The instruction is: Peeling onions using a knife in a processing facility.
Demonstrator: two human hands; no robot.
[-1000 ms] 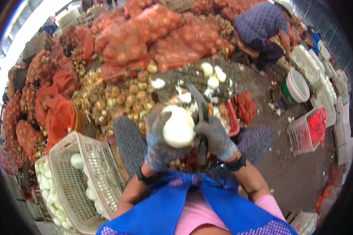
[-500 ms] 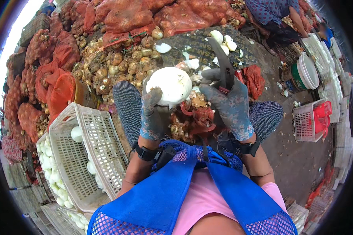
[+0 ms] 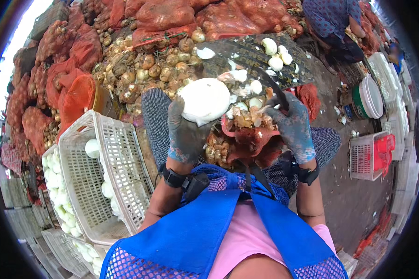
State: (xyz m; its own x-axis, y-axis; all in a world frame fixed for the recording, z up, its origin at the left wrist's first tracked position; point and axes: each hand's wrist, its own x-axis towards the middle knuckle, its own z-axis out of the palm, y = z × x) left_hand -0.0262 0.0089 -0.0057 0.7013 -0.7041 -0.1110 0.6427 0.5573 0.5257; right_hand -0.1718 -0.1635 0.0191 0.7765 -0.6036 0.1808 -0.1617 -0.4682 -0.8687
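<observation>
My left hand [image 3: 184, 132], in a dark, flower-patterned glove, is closed around a large peeled white onion [image 3: 205, 100]. Its thumb lies along the near left side of the onion. Right of it, my right hand [image 3: 294, 128] wears a matching glove and grips a knife [image 3: 278, 89] with a dark, curved blade pointing away and to the left. Knife and onion are apart. Between and below the hands lie loose brown onion skins [image 3: 250, 118] on red netting [image 3: 253, 137]. More peeled onions [image 3: 275, 62] rest on the dark printed sheet ahead.
A white plastic crate [image 3: 121, 162] with a few peeled onions stands at my left. Unpeeled onions [image 3: 146, 63] are heaped ahead, before red mesh sacks [image 3: 165, 18]. At right are a lidded bucket [image 3: 368, 98] and a small crate [image 3: 364, 156]; another person [image 3: 333, 23] sits far right.
My right hand has moved to the right and slightly nearer with the knife, away from the onion. The left hand still holds the onion. The whole view has shifted a little.
</observation>
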